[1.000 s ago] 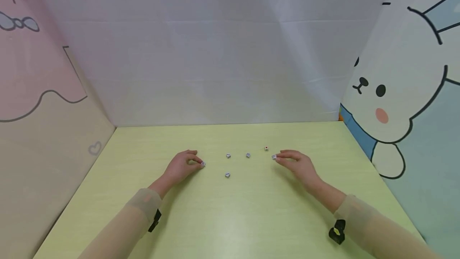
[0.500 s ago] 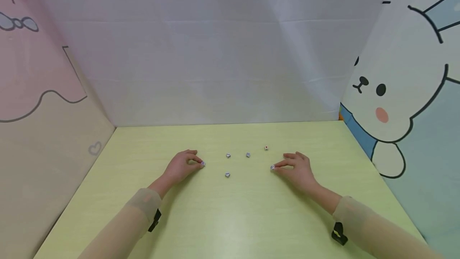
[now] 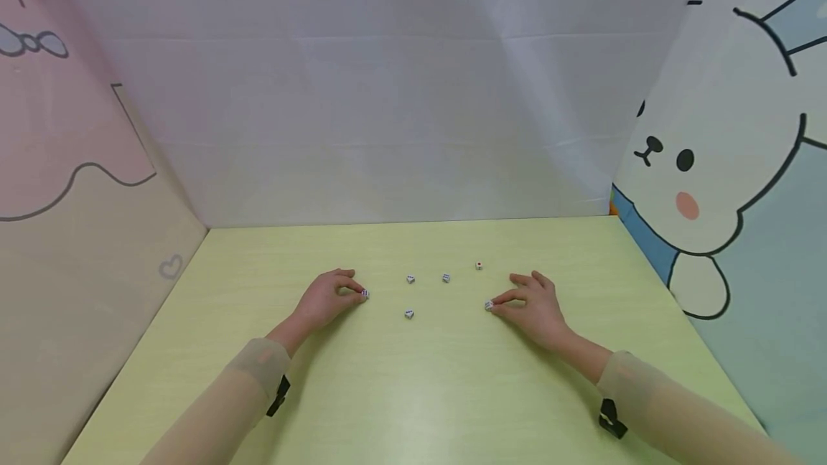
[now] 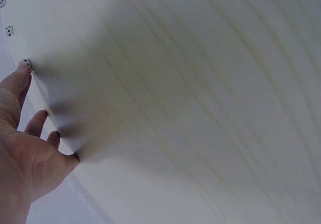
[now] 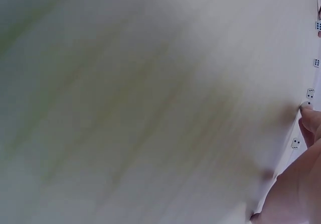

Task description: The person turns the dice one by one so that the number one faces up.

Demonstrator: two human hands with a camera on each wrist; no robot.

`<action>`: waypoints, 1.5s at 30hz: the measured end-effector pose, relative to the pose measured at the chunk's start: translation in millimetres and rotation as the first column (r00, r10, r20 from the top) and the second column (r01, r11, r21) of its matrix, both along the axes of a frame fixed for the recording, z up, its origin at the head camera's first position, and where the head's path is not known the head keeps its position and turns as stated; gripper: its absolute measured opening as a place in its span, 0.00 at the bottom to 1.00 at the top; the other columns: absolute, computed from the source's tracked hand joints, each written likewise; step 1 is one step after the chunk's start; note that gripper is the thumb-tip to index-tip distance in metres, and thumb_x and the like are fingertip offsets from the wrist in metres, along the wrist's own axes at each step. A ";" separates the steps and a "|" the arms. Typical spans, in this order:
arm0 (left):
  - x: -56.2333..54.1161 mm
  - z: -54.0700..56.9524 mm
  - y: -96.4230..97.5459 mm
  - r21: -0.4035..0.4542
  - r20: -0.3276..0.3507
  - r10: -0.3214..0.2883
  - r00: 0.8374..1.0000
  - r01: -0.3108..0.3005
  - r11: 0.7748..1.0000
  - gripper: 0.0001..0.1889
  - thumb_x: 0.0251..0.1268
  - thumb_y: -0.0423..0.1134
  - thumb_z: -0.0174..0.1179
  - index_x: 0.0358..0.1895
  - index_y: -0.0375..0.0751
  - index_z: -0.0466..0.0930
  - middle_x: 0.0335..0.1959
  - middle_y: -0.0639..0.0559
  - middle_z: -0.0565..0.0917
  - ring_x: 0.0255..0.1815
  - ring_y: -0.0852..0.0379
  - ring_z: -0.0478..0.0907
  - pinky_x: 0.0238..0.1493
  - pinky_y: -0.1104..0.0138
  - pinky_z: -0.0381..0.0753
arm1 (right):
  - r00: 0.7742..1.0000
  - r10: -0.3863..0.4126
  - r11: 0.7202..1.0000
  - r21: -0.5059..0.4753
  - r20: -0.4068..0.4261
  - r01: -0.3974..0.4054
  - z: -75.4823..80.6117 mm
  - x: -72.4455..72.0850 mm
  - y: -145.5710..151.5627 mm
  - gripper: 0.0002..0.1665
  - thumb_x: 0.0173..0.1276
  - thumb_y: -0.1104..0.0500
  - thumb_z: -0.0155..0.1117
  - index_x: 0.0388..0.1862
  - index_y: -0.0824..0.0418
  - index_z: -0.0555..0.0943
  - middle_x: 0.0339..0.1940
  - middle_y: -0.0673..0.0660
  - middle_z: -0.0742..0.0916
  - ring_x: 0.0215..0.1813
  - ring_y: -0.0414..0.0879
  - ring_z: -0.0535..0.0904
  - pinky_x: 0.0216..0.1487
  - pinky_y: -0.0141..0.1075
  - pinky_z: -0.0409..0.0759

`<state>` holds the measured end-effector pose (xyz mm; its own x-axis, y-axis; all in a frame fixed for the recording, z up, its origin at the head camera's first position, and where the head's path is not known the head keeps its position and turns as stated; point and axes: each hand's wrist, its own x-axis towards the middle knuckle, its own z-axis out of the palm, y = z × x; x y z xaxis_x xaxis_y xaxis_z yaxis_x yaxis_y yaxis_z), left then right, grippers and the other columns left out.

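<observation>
My left hand (image 3: pixel 331 298) pinches a small white die (image 3: pixel 365 294) between thumb and index finger at the table's left middle. In the left wrist view that die (image 4: pixel 27 63) shows beyond the thumb tip, and the other fingertips rest at the tabletop. On the right, my right hand (image 3: pixel 535 313) pinches another white die (image 3: pixel 489 306); the right wrist view shows this die (image 5: pixel 306 104) mostly covered by the thumb. Between the hands lie loose dice: one nearer (image 3: pixel 409 314), two behind it, a left die (image 3: pixel 410 279) and a middle die (image 3: pixel 446 278).
A die with a red dot on top (image 3: pixel 479 265) lies farther back, left of the right hand's fingers. The pale yellow table (image 3: pixel 413 393) ends at a white back wall (image 3: pixel 400 128). Printed side panels (image 3: pixel 723 163) stand to the left and right.
My right hand has drawn its die toward the near side of the table and slightly left, away from the red-dotted die. The left hand and the loose dice have stayed put.
</observation>
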<state>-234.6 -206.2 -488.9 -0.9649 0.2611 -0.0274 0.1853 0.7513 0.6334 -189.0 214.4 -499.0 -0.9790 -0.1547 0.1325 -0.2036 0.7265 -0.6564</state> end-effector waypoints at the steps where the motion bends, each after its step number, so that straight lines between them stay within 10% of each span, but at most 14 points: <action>1: 0.3 0.5 0.1 0.002 0.002 0.000 1.000 0.000 1.000 0.07 0.67 0.42 0.70 0.44 0.47 0.91 0.71 0.39 0.74 0.78 0.36 0.59 0.77 0.42 0.55 | 1.000 0.000 1.000 -0.002 0.004 0.000 0.5 0.6 0.5 0.04 0.63 0.54 0.78 0.36 0.51 0.93 0.70 0.70 0.76 0.78 0.72 0.51 0.76 0.65 0.45; 45: 0.7 1.0 -0.2 0.000 0.008 0.004 1.000 -0.004 1.000 0.07 0.67 0.44 0.70 0.44 0.48 0.91 0.71 0.39 0.74 0.78 0.36 0.59 0.77 0.42 0.55 | 1.000 -0.006 0.999 0.048 -0.030 0.007 8.7 1.9 10.3 0.12 0.65 0.52 0.76 0.44 0.55 0.91 0.68 0.66 0.79 0.77 0.71 0.52 0.73 0.67 0.52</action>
